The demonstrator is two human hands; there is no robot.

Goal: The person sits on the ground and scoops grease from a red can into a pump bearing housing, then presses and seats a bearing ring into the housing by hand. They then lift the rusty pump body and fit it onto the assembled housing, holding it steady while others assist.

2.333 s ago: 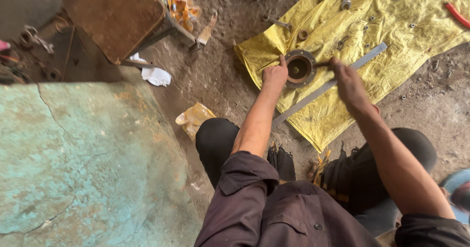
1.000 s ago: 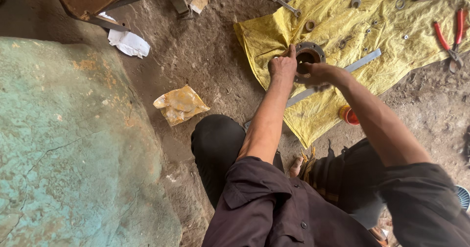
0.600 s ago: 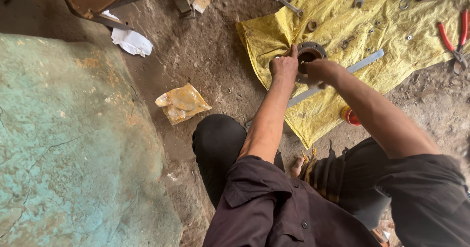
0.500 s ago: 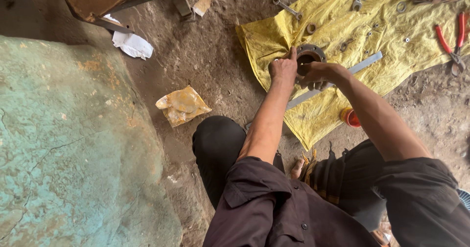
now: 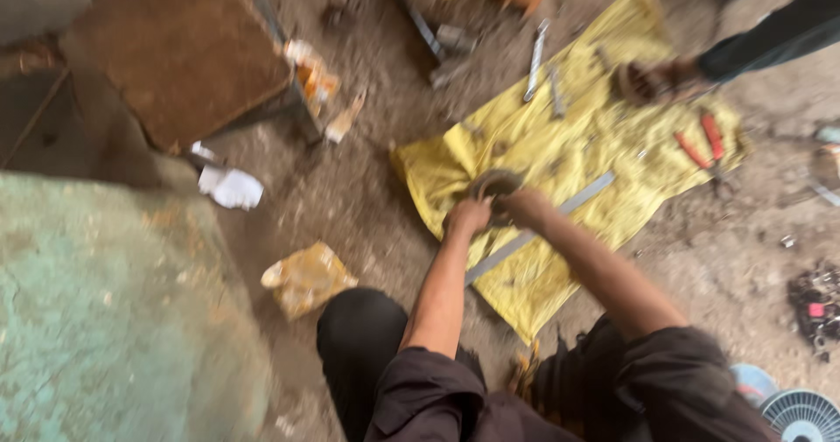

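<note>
Both hands on a round metal ring part (image 5: 495, 184), dark and rusty, resting on the yellow sheet (image 5: 560, 153) spread over the dirt floor (image 5: 350, 188), right of middle in the scene. Left hand (image 5: 468, 217) at its near-left edge, right hand (image 5: 523, 207) at its near-right edge; fingers curled about the rim, though motion blur hides how tightly closed. Probably heavy and rigid, looking like thick steel; likely gritty or greasy, so slippery at the rim. Best held with 2 hands on opposite sides of the outer rim, as now, not by the inner bore. Long flat metal bar (image 5: 542, 228) lying just beside and partly under the forearms. Red-handled pliers (image 5: 700, 149) farther right. Another person's hand (image 5: 647, 81) at the far right, well apart.
</note>
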